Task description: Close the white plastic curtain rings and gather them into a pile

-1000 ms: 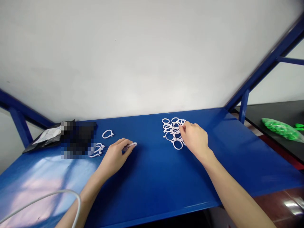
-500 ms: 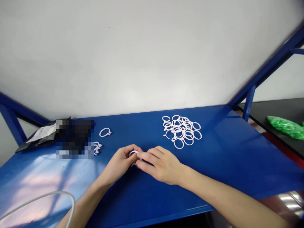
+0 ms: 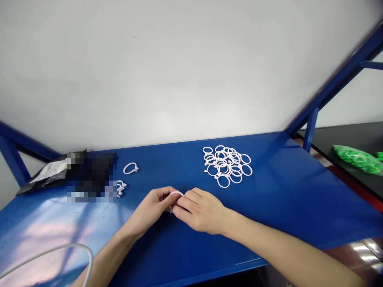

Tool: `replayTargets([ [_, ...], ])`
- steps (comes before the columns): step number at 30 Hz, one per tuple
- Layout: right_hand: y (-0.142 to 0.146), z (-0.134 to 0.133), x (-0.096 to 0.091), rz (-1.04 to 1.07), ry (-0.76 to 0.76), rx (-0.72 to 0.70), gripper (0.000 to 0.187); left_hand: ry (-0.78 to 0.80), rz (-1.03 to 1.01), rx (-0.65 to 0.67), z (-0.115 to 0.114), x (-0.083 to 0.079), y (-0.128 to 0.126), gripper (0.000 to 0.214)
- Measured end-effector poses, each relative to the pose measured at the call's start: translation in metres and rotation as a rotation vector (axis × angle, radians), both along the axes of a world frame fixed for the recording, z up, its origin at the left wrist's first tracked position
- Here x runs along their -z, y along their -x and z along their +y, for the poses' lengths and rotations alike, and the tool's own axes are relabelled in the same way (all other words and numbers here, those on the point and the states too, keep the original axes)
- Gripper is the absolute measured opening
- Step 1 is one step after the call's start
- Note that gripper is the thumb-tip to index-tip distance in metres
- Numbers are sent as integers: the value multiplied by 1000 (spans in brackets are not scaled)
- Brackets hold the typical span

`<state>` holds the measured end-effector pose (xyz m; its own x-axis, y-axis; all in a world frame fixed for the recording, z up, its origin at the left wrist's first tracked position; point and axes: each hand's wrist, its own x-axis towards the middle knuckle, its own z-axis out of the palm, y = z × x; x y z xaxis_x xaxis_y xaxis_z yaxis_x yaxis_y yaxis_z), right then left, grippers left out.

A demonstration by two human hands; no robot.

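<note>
Between my two hands, just above the blue table (image 3: 185,255), is a white plastic ring (image 3: 177,193), partly hidden by fingers. My left hand (image 3: 157,204) pinches its left side between thumb and fingers. The curled fingers of my right hand (image 3: 200,209) grip its right side. Beyond my right hand lies a loose pile of white rings (image 3: 223,166), several with a small knob. One white ring (image 3: 130,168) sits apart, beyond my left hand. A small cluster of white rings (image 3: 120,188) lies left of it, partly covered by a blurred patch.
A black plastic bag (image 3: 44,177) with a white label lies at the table's left end. A white cable (image 3: 68,245) loops across the lower left. On a black surface at the right rests a clear bag of green pieces (image 3: 357,158). A pale wall rises behind the table.
The ring between my hands has turned and shifted slightly right; its top edge now shows nearer my right fingers. Both hands keep hold of it. The view has shifted a little.
</note>
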<state>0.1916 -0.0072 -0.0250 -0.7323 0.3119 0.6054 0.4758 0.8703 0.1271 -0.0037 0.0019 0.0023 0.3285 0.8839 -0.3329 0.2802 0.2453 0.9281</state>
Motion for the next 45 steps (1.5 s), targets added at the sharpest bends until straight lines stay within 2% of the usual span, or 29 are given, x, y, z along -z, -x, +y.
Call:
replayTargets([
  [3,-4,3,1,106,190,-12,21,-68,30,-21,1,1,2,42],
  [6,-10,8,-1,338,514,-19,20,-232,38,-110,1,3,6,43],
  [9,-16,12,-4,535,768,60,16,-407,65,-70,0,5,9,33],
  [12,-17,13,-5,581,876,128,14,-526,172,-17,-2,9,11,25],
  [15,-14,10,-7,569,920,127,15,-513,240,-70,-3,11,8,23],
  [17,-13,8,-8,549,931,102,15,-530,251,-76,-4,11,4,21],
  [21,-13,6,-8,497,925,93,13,-664,238,-39,-7,10,-2,18],
  [26,-15,4,-8,437,891,63,13,-787,228,-20,-10,16,-1,13],
  [32,-21,-1,-12,352,762,31,24,-866,197,54,-15,20,1,15],
  [37,-20,0,-11,252,653,13,24,-912,242,141,-13,20,3,18],
  [39,-19,5,-10,202,577,49,24,-966,305,186,-6,21,6,19],
  [41,-21,14,-10,187,484,130,24,-1034,448,162,6,22,12,22],
  [45,-45,44,-11,217,355,372,25,-1062,890,-106,33,25,36,37],
])
